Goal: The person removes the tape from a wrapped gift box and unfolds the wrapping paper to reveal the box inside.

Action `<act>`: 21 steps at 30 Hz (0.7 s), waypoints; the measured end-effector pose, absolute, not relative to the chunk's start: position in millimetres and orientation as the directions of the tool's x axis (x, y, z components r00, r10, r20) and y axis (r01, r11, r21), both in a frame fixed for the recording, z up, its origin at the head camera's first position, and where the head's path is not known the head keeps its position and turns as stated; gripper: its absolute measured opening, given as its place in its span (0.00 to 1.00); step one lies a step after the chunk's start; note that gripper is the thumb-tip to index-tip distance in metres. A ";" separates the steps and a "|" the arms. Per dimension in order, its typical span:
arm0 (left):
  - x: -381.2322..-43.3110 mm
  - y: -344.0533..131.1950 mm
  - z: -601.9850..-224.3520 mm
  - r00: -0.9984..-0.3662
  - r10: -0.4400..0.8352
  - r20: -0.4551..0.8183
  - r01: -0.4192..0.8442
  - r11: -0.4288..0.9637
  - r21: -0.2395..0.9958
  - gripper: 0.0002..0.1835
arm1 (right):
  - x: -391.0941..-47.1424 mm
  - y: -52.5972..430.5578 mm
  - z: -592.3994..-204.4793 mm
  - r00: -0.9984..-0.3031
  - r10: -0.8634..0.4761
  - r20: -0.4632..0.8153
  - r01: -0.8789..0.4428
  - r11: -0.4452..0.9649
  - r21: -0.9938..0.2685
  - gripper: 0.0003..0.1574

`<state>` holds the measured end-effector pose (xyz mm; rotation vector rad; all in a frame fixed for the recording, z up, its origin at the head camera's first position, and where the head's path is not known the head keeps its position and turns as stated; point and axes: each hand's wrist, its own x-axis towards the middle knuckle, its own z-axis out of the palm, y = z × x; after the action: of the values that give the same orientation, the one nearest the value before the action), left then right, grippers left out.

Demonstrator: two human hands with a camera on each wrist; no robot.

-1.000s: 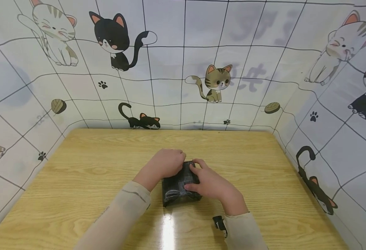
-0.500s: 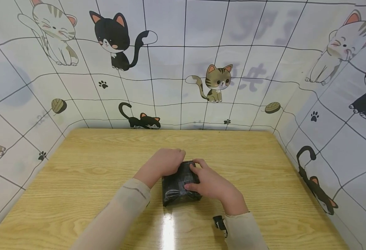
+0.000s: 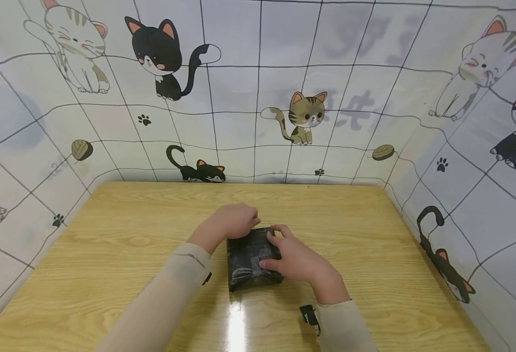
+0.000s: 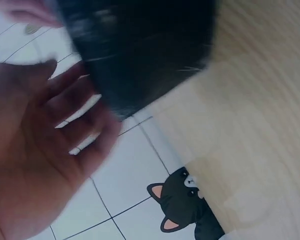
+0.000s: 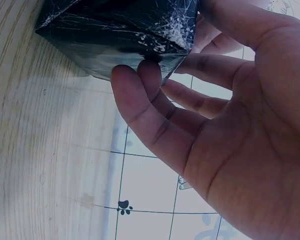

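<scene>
Left hand (image 3: 232,221) crept farther out, can't tell its grip, but right hand (image 3: 301,257) pinches the black plastic-wrapped parcel (image 3: 244,254), probably light and slippery, so hold its sides.

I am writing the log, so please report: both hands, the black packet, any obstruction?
Right hand grips black packet. Packet creased. Left hand at packet's far edge, grip unclear. Obstruction: left hand partly hides that edge from head view.
</scene>
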<state>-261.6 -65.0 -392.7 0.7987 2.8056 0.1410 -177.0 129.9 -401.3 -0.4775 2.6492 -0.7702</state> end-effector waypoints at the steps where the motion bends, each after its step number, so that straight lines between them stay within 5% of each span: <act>1: -262.1 -65.5 -391.1 -0.826 0.529 -0.196 0.501 0.847 0.177 0.13 | -177.1 129.9 -401.1 -0.886 -0.405 -0.227 -0.220 0.796 -0.563 0.51; 21: -268.8 -71.6 -391.4 -0.853 0.478 -0.209 0.392 0.852 0.347 0.08 | -177.1 129.0 -401.2 -0.889 -0.399 -0.224 -0.222 0.804 -0.551 0.51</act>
<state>-268.8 -71.6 -391.4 0.6584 2.7401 0.4252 -177.1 129.0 -401.2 -0.4721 2.6613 -0.7550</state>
